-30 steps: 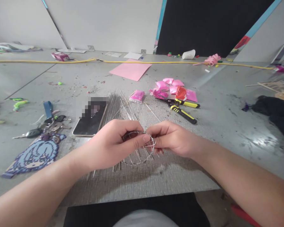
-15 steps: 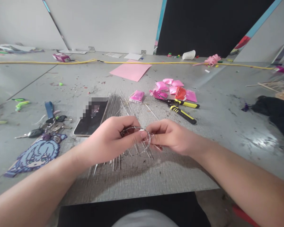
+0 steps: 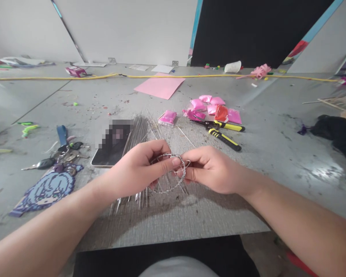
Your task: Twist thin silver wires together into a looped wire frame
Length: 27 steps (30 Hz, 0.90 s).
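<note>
Faces grey table. Holds left hand and right hand closed over front portion, with loose straight wires beneath left. Grips twisted-wire ring between both hands, with left thumb laid across it and right fingertips at right side. Includes small wire loop just beside right fingertips.

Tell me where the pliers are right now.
In the head view, the pliers lie on the table right of centre, beside the near edge of the pink packets and beyond the right hand.
</note>
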Each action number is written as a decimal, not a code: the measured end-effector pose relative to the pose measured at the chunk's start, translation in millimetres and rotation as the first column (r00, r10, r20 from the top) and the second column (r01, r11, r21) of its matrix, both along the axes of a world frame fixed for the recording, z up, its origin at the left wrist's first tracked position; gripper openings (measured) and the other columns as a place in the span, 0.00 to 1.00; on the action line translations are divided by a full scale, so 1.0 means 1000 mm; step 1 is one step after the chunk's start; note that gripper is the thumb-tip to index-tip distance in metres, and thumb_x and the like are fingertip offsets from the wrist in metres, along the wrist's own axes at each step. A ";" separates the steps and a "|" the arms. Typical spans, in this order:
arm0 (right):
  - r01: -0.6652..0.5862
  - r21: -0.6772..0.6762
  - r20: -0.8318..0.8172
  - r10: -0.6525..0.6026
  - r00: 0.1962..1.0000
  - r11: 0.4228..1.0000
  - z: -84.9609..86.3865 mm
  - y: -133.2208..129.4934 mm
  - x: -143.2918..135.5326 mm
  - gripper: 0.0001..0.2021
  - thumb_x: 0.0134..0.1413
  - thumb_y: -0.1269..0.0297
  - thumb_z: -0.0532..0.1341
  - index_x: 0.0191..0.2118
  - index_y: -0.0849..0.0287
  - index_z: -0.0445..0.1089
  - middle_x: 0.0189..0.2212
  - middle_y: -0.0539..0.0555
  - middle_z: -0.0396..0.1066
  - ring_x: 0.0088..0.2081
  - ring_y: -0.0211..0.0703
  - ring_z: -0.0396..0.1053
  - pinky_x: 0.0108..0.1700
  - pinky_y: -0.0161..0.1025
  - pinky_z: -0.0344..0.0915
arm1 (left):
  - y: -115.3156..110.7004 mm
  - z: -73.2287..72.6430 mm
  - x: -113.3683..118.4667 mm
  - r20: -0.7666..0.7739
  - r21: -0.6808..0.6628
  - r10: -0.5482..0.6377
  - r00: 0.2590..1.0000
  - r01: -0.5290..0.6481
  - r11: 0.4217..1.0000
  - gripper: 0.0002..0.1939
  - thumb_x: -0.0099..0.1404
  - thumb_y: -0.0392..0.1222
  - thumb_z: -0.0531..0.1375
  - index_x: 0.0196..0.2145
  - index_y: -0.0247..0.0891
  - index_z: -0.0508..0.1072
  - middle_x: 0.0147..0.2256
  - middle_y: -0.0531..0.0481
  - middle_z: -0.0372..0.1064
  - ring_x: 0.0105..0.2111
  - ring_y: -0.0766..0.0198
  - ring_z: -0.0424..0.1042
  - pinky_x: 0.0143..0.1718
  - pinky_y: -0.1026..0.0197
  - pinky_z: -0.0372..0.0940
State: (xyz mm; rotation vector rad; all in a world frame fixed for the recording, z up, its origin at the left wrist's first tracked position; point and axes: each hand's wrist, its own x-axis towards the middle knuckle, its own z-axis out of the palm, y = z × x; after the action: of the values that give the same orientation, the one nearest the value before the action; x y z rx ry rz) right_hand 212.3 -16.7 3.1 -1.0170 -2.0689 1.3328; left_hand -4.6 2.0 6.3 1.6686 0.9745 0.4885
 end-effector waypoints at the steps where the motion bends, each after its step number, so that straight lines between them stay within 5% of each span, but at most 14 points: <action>1: 0.011 0.067 0.011 -0.012 1.000 0.998 0.000 0.000 0.000 0.07 0.60 0.70 0.60 0.30 0.60 0.69 0.23 0.46 0.65 0.25 0.33 0.61 0.27 0.31 0.58 | 0.000 0.000 0.000 -0.006 -0.008 0.006 1.000 -0.006 1.000 0.15 0.68 0.53 0.59 0.31 0.39 0.66 0.21 0.58 0.61 0.17 0.73 0.62 0.16 0.70 0.57; 3: 0.064 0.277 0.006 -0.068 0.998 0.959 0.001 0.001 0.001 0.03 0.58 0.72 0.61 0.33 0.60 0.70 0.25 0.47 0.66 0.27 0.34 0.63 0.29 0.32 0.60 | 0.000 0.000 0.000 -0.022 -0.020 0.030 0.999 -0.030 0.999 0.15 0.68 0.53 0.59 0.31 0.39 0.66 0.19 0.60 0.57 0.16 0.73 0.61 0.16 0.71 0.56; 6: 0.143 0.586 -0.069 -0.127 0.990 0.797 0.003 0.000 0.001 0.09 0.56 0.75 0.60 0.43 0.62 0.71 0.34 0.52 0.69 0.33 0.38 0.65 0.36 0.37 0.64 | 0.000 0.002 0.000 -0.034 -0.024 0.071 0.997 -0.072 0.997 0.16 0.68 0.53 0.59 0.31 0.39 0.65 0.18 0.61 0.56 0.16 0.74 0.60 0.16 0.71 0.55; 9: 0.074 0.742 -0.017 -0.092 0.996 0.666 0.004 0.000 0.000 0.07 0.59 0.73 0.59 0.43 0.62 0.71 0.37 0.55 0.67 0.37 0.41 0.64 0.41 0.40 0.64 | 0.000 0.003 0.001 -0.028 -0.041 0.081 0.996 -0.082 0.996 0.15 0.68 0.53 0.58 0.31 0.39 0.65 0.19 0.60 0.58 0.17 0.73 0.62 0.17 0.71 0.58; 11: 0.014 0.777 0.061 -0.097 0.993 0.629 0.002 0.000 -0.001 0.05 0.62 0.71 0.58 0.41 0.62 0.71 0.36 0.56 0.65 0.36 0.41 0.62 0.40 0.41 0.63 | 0.000 0.002 0.001 -0.014 -0.071 0.065 0.998 -0.065 0.995 0.14 0.70 0.51 0.56 0.31 0.39 0.65 0.21 0.59 0.58 0.19 0.72 0.64 0.20 0.69 0.61; 15: 0.001 0.725 0.063 -0.068 0.996 0.689 -0.003 0.001 -0.002 0.06 0.65 0.72 0.56 0.39 0.62 0.71 0.33 0.54 0.62 0.33 0.39 0.60 0.36 0.40 0.61 | 0.003 0.001 0.001 -0.028 -0.085 0.037 0.999 -0.039 0.996 0.13 0.71 0.50 0.55 0.33 0.39 0.66 0.22 0.59 0.57 0.20 0.72 0.65 0.21 0.69 0.61; 22: 0.069 0.275 -0.313 0.022 0.949 0.959 0.002 0.001 0.002 0.04 0.61 0.72 0.61 0.35 0.58 0.69 0.31 0.48 0.57 0.32 0.36 0.59 0.35 0.37 0.58 | 0.007 0.002 -0.001 -0.034 -0.048 0.016 0.999 -0.018 0.999 0.13 0.69 0.51 0.57 0.34 0.39 0.66 0.22 0.59 0.58 0.19 0.72 0.63 0.20 0.70 0.58; 25: 0.000 0.199 -0.318 0.065 0.946 0.980 0.006 0.003 0.006 0.07 0.59 0.67 0.62 0.30 0.59 0.65 0.32 0.49 0.57 0.34 0.37 0.58 0.36 0.38 0.57 | 0.007 0.003 -0.002 -0.062 -0.029 0.025 0.998 -0.027 0.999 0.14 0.69 0.53 0.57 0.35 0.40 0.66 0.21 0.59 0.59 0.19 0.71 0.63 0.20 0.69 0.58; 27: 0.001 0.286 -0.212 0.062 0.975 0.958 0.008 0.005 0.007 0.12 0.56 0.65 0.64 0.27 0.59 0.60 0.30 0.48 0.56 0.32 0.36 0.56 0.35 0.37 0.55 | 0.007 0.003 -0.003 -0.076 -0.003 0.030 0.997 -0.030 1.000 0.14 0.69 0.54 0.57 0.34 0.40 0.66 0.21 0.59 0.60 0.20 0.71 0.63 0.20 0.69 0.58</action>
State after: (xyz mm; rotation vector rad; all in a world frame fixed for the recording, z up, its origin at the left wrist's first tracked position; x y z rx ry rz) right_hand 219.2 -12.0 10.8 -0.6836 -2.0388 1.0671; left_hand -7.4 8.8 9.4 1.6812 1.0571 0.4450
